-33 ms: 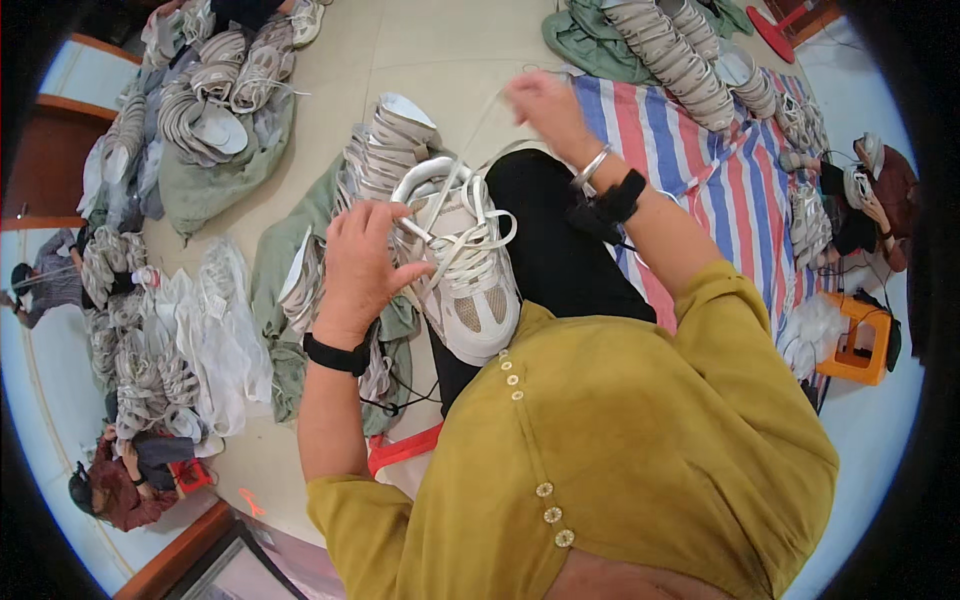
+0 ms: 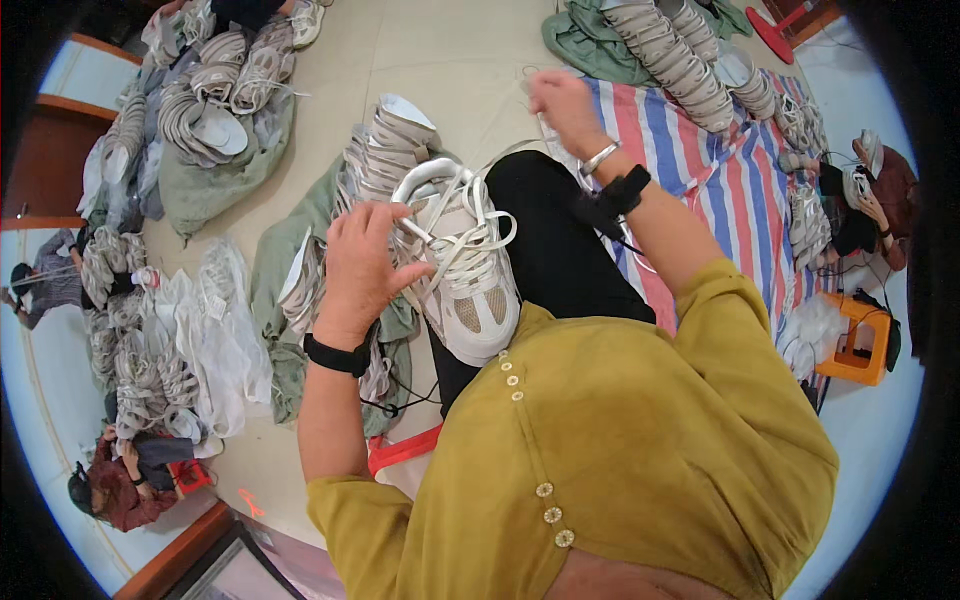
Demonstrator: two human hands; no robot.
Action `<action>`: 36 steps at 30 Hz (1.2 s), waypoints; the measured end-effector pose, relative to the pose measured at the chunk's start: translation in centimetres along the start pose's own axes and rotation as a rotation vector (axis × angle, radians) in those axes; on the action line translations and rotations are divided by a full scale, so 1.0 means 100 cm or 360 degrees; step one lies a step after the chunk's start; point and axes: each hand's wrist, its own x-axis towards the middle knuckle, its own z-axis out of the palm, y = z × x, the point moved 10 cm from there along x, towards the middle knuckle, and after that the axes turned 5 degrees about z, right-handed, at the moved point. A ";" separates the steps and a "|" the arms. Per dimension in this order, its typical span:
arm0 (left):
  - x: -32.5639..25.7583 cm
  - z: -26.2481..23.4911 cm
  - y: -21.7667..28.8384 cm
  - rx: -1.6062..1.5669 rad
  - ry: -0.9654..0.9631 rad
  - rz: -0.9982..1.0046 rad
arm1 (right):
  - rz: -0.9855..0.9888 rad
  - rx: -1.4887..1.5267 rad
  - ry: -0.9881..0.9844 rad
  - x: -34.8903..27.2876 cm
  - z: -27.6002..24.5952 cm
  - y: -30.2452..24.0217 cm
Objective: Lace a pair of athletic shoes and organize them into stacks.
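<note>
A white and beige sneaker [image 2: 478,270] rests on my lap, its toe toward me and its white shoelace [image 2: 478,240] loosely threaded over the tongue. My left hand [image 2: 365,262] grips the sneaker's left side, fingers at the padded collar and thumb lower down. Farther off to the right, my right hand [image 2: 567,108] is raised with bent fingers pressed together. A thin pale strand shows by its fingertips, and it appears to pinch a lace end; the exact hold is blurred. My black trouser leg [image 2: 555,230] lies right of the sneaker.
Nested shoe uppers [image 2: 395,150] stand just beyond the sneaker on green cloth [image 2: 275,270]. More shoes lie on a green sack [image 2: 215,190] and on a striped sheet [image 2: 690,160]. An orange stool [image 2: 860,340] is at right. Other people sit at both sides.
My right hand has moved a little to the right, away from the sneaker. The lace stretched toward it earlier is now hard to see. My left hand and the sneaker stay put.
</note>
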 end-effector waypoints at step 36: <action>-0.050 0.021 -0.065 -0.2416 0.1007 -0.1125 | -0.0046 0.1585 -0.0929 -0.030 -0.081 -0.064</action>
